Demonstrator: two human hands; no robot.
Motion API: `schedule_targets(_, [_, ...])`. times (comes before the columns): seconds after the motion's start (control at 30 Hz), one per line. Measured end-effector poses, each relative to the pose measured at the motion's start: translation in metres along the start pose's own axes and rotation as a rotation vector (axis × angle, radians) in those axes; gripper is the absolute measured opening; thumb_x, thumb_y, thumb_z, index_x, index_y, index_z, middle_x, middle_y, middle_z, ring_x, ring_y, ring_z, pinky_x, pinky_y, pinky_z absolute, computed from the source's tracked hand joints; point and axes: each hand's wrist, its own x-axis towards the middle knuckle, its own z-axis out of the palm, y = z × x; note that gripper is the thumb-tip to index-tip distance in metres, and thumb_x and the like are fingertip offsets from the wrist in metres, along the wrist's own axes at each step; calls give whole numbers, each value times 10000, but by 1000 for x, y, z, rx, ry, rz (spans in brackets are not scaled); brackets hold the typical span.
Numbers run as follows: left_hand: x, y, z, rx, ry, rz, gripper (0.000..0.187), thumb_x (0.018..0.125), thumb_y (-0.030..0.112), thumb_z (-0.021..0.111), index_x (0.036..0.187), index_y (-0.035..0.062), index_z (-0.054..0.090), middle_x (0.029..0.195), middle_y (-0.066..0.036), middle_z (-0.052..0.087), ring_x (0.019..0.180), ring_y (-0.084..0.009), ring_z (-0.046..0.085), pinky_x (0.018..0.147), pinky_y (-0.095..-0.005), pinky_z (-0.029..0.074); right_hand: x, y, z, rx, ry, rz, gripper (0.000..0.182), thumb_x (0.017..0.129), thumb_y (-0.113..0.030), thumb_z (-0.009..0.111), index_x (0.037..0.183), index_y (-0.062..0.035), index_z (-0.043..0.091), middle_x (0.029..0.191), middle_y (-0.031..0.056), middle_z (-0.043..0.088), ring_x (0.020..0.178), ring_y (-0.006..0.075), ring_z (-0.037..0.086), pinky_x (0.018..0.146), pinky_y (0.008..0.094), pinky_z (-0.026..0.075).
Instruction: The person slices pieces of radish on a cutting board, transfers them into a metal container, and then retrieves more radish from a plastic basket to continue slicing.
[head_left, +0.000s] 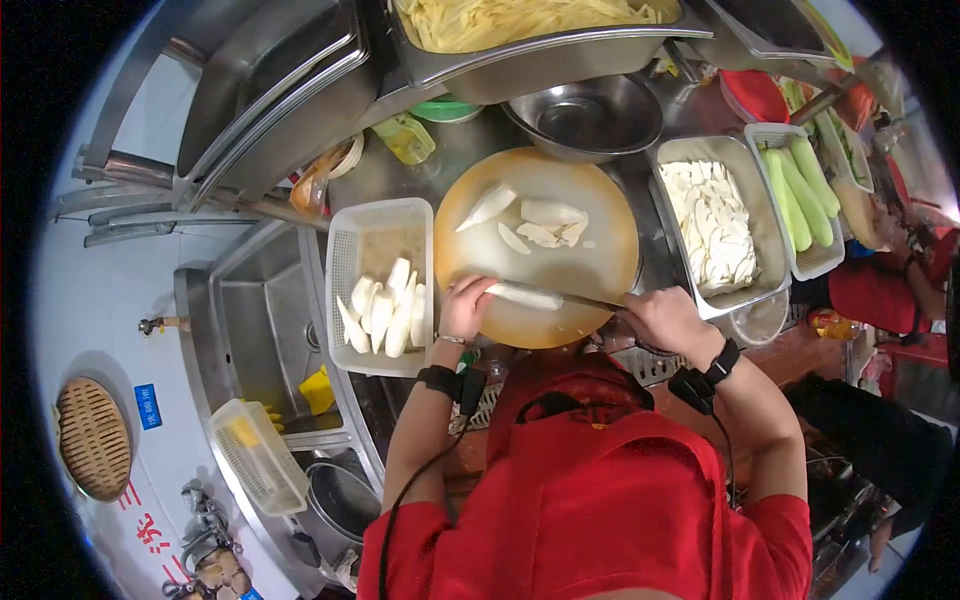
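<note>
My left hand [465,308] is closed on the end of a peeled white shoot [528,296] at the near edge of the round cutting board [610,225]. My right hand [665,318] grips a kitchen knife [588,301] by its handle, with the blade pointing left and right at the shoot's other end. Farther up the board lie a cut shoot piece [488,205] and several slices [545,222]. To the left, a white plastic basket [428,270] holds several whole shoots [385,310]. A metal tray [770,265] of white slices [708,225] stands on the right.
Behind the board is a metal bowl [590,118], below a large pan [560,75] of pale yellow strips. Long green vegetables [800,190] fill a basket beyond the tray. A sink [265,310] lies at left. Another person in red [875,295] is at far right.
</note>
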Motion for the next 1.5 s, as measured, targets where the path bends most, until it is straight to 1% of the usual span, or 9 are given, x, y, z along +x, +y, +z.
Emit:
schedule_targets(0.53, [12, 4, -7, 23, -92, 35, 262, 718, 34, 570, 964, 95, 637, 987, -91, 610, 911, -263, 558, 800, -360, 430, 24, -15, 21, -131, -344, 59, 312, 720, -282, 621, 922, -68, 517, 692, 107, 631, 637, 255, 638, 513, 360, 501])
schedule_targets(0.6, [37, 38, -24, -81, 100, 46, 265, 727, 33, 554, 976, 86, 627, 980, -90, 612, 917, -267, 554, 820, -361, 428, 23, -14, 19, -114, -333, 35, 298, 734, -275, 601, 937, -72, 521, 694, 109, 631, 641, 253, 639, 520, 368, 504])
schedule_targets(0.83, [54, 67, 45, 342, -266, 214, 364, 809, 326, 524, 1114, 130, 557, 1226, -63, 489, 1205, -318, 358, 983, -438, 318, 20, -1, 59, -110, -414, 17, 289, 761, -229, 523, 989, -52, 518, 731, 109, 632, 660, 251, 639, 532, 381, 498])
schedule_targets(0.93, [58, 67, 42, 180, -261, 234, 346, 817, 292, 511, 1117, 125, 554, 1229, -62, 488, 1211, -316, 351, 987, -429, 317, 12, 4, 73, -77, -226, -8, 250, 767, -203, 500, 961, -46, 519, 715, 100, 627, 640, 252, 634, 503, 381, 485])
schedule_targets(0.97, [61, 66, 29, 58, -170, 271, 285, 779, 138, 523, 1060, 102, 562, 1178, -89, 511, 1156, -318, 406, 948, -411, 355, 9, 12, 91, -50, 73, -125, 169, 799, -223, 494, 856, -63, 499, 502, 94, 547, 434, 262, 565, 367, 388, 420])
schedule_targets(1.07, [43, 43, 1, -177, 72, -69, 296, 660, -93, 473, 912, 46, 544, 982, -137, 560, 947, -318, 524, 847, -372, 416, 10, 7, 83, -81, 30, -80, 168, 792, -223, 502, 854, -68, 501, 503, 85, 543, 426, 259, 557, 366, 382, 416])
schedule_targets(1.23, [6, 12, -8, -59, -223, -96, 311, 668, 33, 602, 971, 105, 616, 972, -91, 593, 952, -280, 534, 837, -356, 427, 5, 2, 73, 2, -23, -28, 178, 787, -227, 509, 857, -63, 517, 614, 105, 591, 539, 272, 596, 461, 390, 464])
schedule_targets(1.37, [3, 12, 0, 142, -107, 124, 337, 663, 53, 612, 992, 123, 606, 1031, -71, 579, 975, -257, 529, 849, -356, 416, -14, 6, 83, 226, 376, 36, 213, 816, -271, 522, 827, -58, 520, 530, 135, 551, 471, 311, 561, 441, 410, 453])
schedule_targets(1.5, [11, 43, 20, 324, -59, 217, 410, 647, 109, 634, 1050, 148, 570, 1033, -42, 551, 954, -250, 519, 863, -379, 395, -21, 16, 69, 182, 314, 294, 275, 829, -330, 539, 764, -63, 551, 497, 164, 533, 468, 343, 557, 444, 436, 450])
